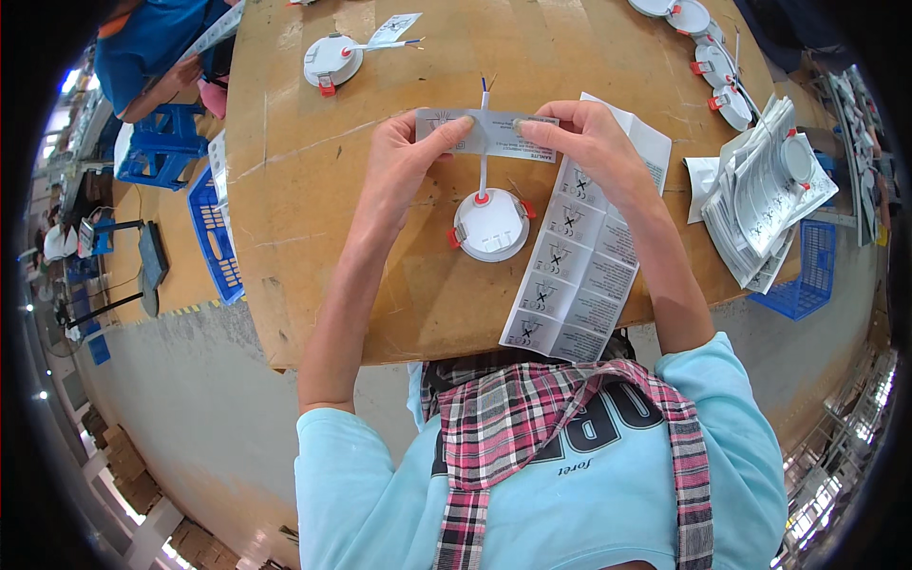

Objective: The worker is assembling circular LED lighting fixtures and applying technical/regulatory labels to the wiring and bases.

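Note:
A round white downlight (491, 225) with red spring clips lies on the brown cardboard-covered table (313, 190). Its white cable (484, 142) runs straight up away from me. My left hand (399, 166) and my right hand (584, 142) each pinch one end of a grey rectangular sticker label (494, 136), stretched flat across the cable. A long white sheet of printed labels (575, 275) lies under my right forearm, hanging over the table's front edge.
Another downlight (332, 59) with a tagged cable lies at the back left. Several more downlights (708, 47) sit at the back right. A stack of folded paper sheets (765, 195) with a lamp on top lies right. Blue crates (214, 237) stand left; another person (157, 57) sits far left.

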`<state>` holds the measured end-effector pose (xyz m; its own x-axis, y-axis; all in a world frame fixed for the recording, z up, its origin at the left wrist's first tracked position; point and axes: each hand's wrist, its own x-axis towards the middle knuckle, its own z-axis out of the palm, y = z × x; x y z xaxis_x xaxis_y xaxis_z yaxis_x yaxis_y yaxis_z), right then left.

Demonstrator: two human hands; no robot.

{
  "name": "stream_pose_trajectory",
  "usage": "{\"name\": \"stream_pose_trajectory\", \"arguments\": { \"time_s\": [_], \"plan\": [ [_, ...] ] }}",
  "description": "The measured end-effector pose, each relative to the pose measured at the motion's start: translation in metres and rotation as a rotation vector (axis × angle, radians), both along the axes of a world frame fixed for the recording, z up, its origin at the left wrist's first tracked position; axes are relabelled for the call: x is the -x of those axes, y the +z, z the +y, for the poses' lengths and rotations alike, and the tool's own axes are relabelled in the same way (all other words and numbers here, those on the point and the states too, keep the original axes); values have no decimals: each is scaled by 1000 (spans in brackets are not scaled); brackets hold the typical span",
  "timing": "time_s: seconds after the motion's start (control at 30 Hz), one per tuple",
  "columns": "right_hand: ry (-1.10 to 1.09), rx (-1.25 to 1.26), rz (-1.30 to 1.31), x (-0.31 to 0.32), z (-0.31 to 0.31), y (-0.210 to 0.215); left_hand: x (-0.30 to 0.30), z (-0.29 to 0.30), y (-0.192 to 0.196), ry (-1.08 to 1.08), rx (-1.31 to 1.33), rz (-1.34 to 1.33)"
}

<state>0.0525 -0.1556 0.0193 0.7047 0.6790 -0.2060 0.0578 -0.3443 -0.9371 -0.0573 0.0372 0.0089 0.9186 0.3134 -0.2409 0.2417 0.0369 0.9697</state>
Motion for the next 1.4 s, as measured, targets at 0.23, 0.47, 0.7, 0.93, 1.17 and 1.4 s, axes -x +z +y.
{"name": "stream_pose_trajectory", "arguments": {
  "time_s": [0.23, 0.47, 0.7, 0.93, 1.17, 1.4],
  "plan": [
    [-3, 30, -6, -5, 2, -1, -3, -2, 1, 10, 64, -21],
    [-30, 18, -62, -4, 4, -4, -4, -2, 0, 15, 115, -8],
    [-38, 21, -93, -2, 3, -5, -5, -4, 1, 1, 154, -16],
    [-32, 24, -93, -1, 3, -6, -2, -1, -1, -8, 233, -1],
    [-41, 31, -96, 0, 2, -5, 0, -1, -2, -63, 278, 15],
    [-13, 30, -113, 0, -2, 4, 1, -1, -6, -66, 300, 11]
  ]
}}
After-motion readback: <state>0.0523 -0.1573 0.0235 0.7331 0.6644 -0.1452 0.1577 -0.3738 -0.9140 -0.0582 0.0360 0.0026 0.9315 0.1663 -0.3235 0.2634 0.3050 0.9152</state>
